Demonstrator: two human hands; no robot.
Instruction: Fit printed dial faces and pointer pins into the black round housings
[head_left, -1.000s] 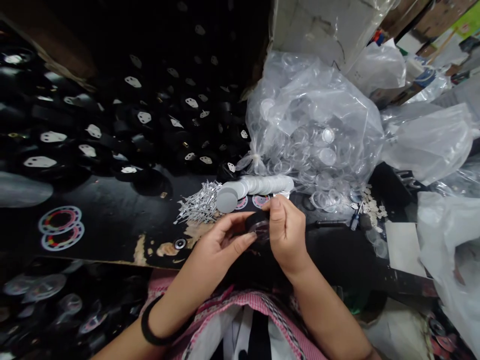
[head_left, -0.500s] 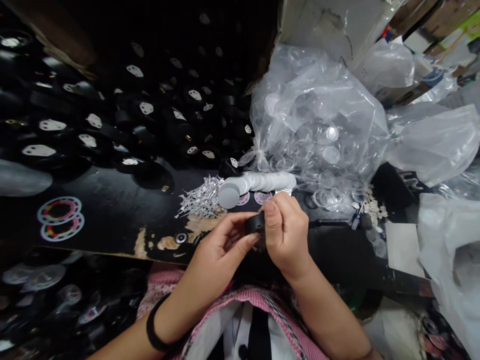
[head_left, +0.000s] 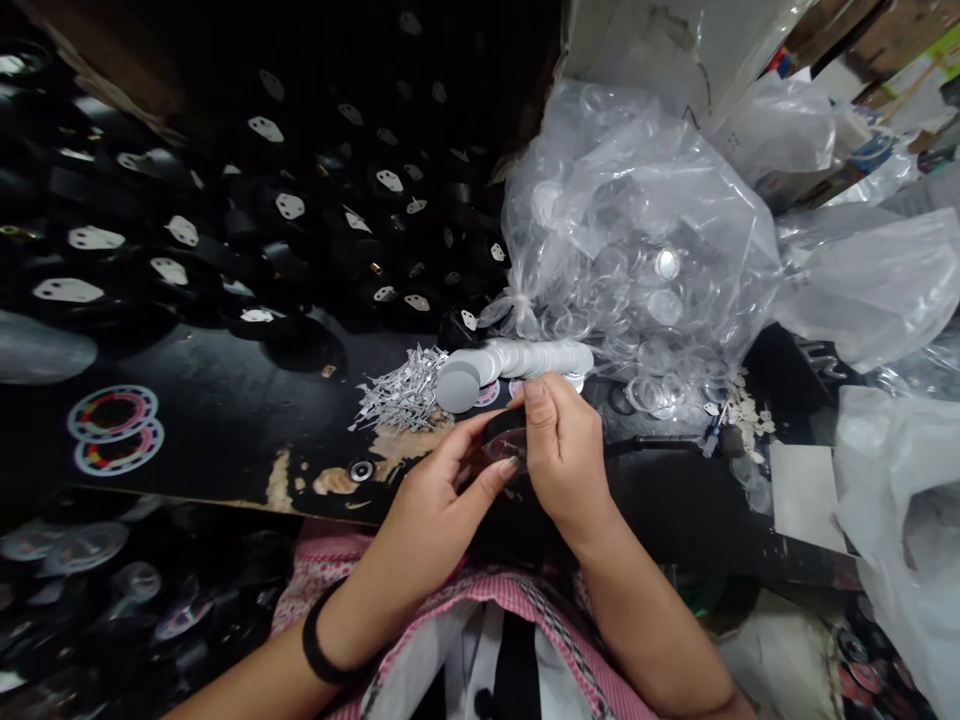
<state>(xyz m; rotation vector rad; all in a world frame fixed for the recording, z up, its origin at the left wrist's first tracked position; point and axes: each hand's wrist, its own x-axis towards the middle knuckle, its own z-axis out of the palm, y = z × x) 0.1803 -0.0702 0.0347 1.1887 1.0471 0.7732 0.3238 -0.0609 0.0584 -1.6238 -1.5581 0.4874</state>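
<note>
Between my two hands, above the table's front edge, is a small black round gauge case [head_left: 508, 438], tilted so that its glossy round face shows. My left hand [head_left: 450, 480] grips it from the left, thumb at the lower rim and fingers behind. On its right side my right hand [head_left: 564, 450] is closed, thumb and curled fingers pressed to the rim; its fingertips are partly hidden. Just beyond lie a row of overlapping silver discs [head_left: 525, 360], a printed dial [head_left: 487, 393] and a heap of thin white pointers [head_left: 405, 390].
Many black cases with white tags [head_left: 289, 206] are piled at the back left. A clear bag of round lenses [head_left: 645, 230] stands at the back right. Two printed dials [head_left: 116, 430] lie left; a screwdriver [head_left: 667, 441] and white card [head_left: 808, 495] lie right.
The case has turned in my hands, so its glossy face now shows instead of its side wall. My right hand has shifted slightly left.
</note>
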